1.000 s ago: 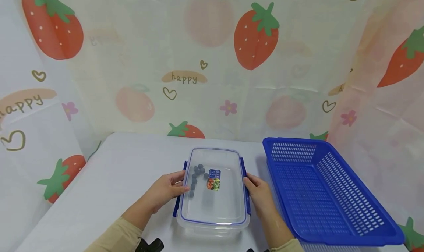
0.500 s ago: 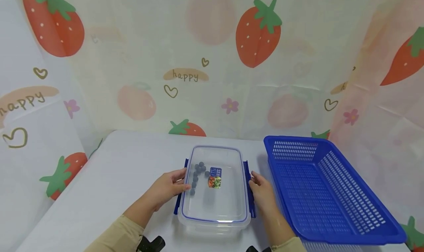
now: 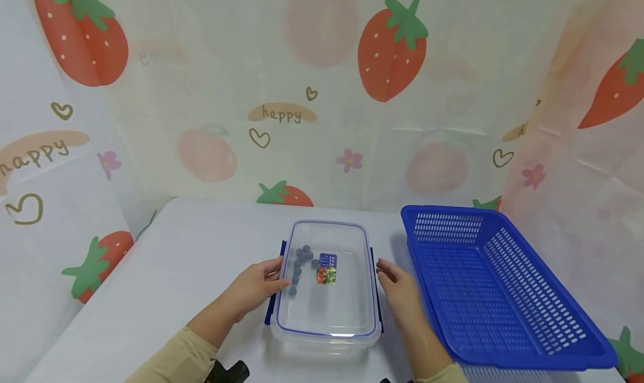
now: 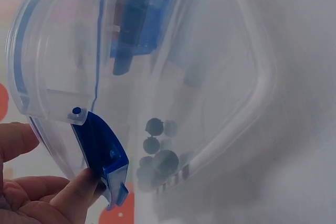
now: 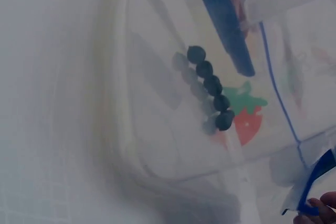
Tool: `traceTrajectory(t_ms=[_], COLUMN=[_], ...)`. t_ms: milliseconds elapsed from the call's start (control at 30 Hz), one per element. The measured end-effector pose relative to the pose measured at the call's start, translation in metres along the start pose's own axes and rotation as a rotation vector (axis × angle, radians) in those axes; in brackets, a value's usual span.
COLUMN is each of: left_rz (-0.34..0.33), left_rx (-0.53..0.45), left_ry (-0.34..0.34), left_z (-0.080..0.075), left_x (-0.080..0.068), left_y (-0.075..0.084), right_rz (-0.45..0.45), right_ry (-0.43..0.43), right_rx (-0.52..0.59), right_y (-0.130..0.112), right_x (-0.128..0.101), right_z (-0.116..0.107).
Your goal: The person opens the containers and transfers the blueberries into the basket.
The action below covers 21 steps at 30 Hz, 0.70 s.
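A clear lidded food container (image 3: 329, 310) with a blue seal line stands on the white table. Several blueberries (image 5: 212, 85) lie inside along its left side, and a fruit-and-vegetable label (image 3: 327, 269) is on it. My left hand (image 3: 256, 285) holds the container's left side, thumb over the lid edge. In the left wrist view, its fingers (image 4: 79, 195) meet the blue left latch (image 4: 102, 153), which hangs outward. Beside the right edge is my right hand (image 3: 399, 293); its fingertips (image 5: 325, 211) touch the blue right latch (image 5: 315, 182), which is swung away from the wall.
A large blue perforated basket (image 3: 503, 293) stands close to the right of my right hand. White cloth covers the table (image 3: 201, 249). A strawberry-print curtain (image 3: 322, 148) rises behind it and at both sides.
The right latch swung outward from the container by half a second ago and now shows narrower, lower along the side. My right hand shifted slightly outward; my left hand keeps its place.
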<state>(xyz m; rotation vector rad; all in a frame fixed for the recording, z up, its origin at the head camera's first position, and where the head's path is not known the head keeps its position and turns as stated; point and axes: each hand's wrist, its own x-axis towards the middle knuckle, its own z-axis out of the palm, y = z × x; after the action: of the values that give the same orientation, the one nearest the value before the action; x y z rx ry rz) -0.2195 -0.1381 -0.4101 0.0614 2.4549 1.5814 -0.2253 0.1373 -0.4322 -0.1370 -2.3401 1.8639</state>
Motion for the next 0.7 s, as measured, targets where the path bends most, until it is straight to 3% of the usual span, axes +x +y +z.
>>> traceTrajectory(t_ms=[267, 567, 700], left_rz=[-0.017, -0.024, -0.016], left_rx=[-0.047, -0.134, -0.194], left_ry=[-0.013, -0.038, -0.053], left_z=[-0.0031, -0.0006, 0.0019], left_x=[-0.0039, -0.0065, -0.0090], left_y=[-0.0015, 0.0012, 0.0041], right_rz=[0.057, 0.103, 0.131], right_ry=[-0.088, -0.093, -0.115], right_rx=[0.095, 0.083, 0.141], right_y=[-0.0103, -0.0099, -0.0101], right_x=[-0.0074, -0.0083, -0.0072], right_z=[0.0015, 0.0041, 0.0042])
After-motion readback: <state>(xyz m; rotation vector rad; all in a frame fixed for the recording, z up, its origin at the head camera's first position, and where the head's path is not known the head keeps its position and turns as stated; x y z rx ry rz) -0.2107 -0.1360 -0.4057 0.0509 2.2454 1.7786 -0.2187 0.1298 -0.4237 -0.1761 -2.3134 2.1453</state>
